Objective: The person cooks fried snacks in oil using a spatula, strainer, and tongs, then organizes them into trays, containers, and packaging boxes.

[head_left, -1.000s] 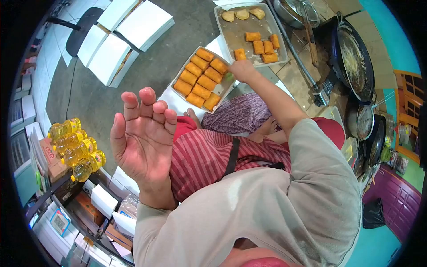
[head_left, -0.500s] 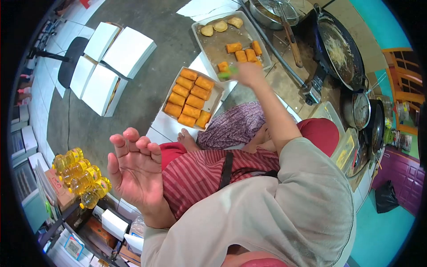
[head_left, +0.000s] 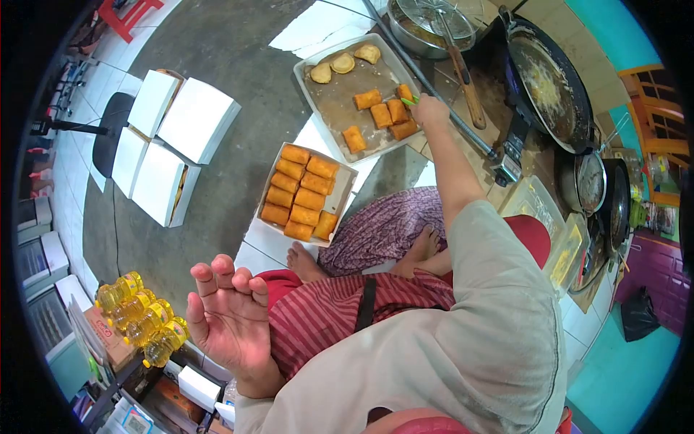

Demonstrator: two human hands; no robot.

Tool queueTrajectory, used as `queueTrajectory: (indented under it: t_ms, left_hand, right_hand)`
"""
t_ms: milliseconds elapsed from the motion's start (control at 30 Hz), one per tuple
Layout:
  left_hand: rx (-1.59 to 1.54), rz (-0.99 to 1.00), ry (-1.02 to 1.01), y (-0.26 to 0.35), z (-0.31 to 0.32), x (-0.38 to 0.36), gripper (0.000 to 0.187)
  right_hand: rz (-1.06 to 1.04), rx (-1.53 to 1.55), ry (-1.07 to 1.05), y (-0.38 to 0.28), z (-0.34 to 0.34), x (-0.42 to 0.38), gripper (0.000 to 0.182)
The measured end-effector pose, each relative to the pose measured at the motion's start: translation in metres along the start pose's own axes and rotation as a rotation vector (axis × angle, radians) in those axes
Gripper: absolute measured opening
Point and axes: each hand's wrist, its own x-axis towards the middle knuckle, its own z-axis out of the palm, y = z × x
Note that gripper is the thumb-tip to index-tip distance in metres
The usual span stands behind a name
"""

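Note:
My left hand (head_left: 235,322) is raised palm up in front of my lap, fingers apart and slightly curled, with nothing in it. My right hand (head_left: 429,113) reaches over the right edge of a large tray (head_left: 340,108) and grips a small green item (head_left: 409,100), probably tongs, beside the fried rolls. Several golden rolls (head_left: 380,116) lie in that tray, with three half-round pastries (head_left: 343,64) at its far end. Nearer to me, an open cardboard box (head_left: 344,189) holds several rolls (head_left: 304,198) in rows.
White boxes (head_left: 198,119) stand on the floor at the left, above several yellow oil bottles (head_left: 148,311). On the right are a wok of oil (head_left: 546,79), a strainer with a wooden handle (head_left: 468,90), a bowl (head_left: 426,36) and plastic containers (head_left: 538,210).
My right hand has moved from the tray's near edge toward the rolls at its right side. The camera view has shifted. My left hand stays raised and open.

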Motion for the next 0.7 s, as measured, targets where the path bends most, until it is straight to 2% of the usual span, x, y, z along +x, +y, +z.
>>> queueTrajectory:
  t_ms: [133,233,300,400,533,700]
  left_hand:
    - [0.012,0.010,0.032,-0.002,0.002,0.000,0.031]
    - [0.006,0.012,0.024,-0.001,0.003,-0.001,0.031]
    - [-0.007,-0.001,0.001,0.000,0.004,-0.002,0.031]
    - [-0.067,-0.036,-0.082,0.002,0.000,-0.010,0.033]
    - [-0.190,-0.072,-0.163,0.006,0.002,-0.033,0.033]
    - [-0.244,-0.044,-0.263,0.012,-0.004,-0.067,0.034]
  right_hand:
    - [0.008,0.052,-0.022,0.004,0.003,0.022,0.042]
    - [-0.041,0.260,-0.044,0.030,-0.003,0.025,0.042]
    - [0.044,0.587,-0.156,0.036,-0.004,0.013,0.041]
    - [0.081,1.036,-0.337,0.029,-0.028,-0.055,0.036]
    - [0.097,1.195,-0.602,-0.003,-0.017,-0.141,0.035]
    - [0.204,1.230,-0.963,-0.042,0.034,-0.232,0.032]
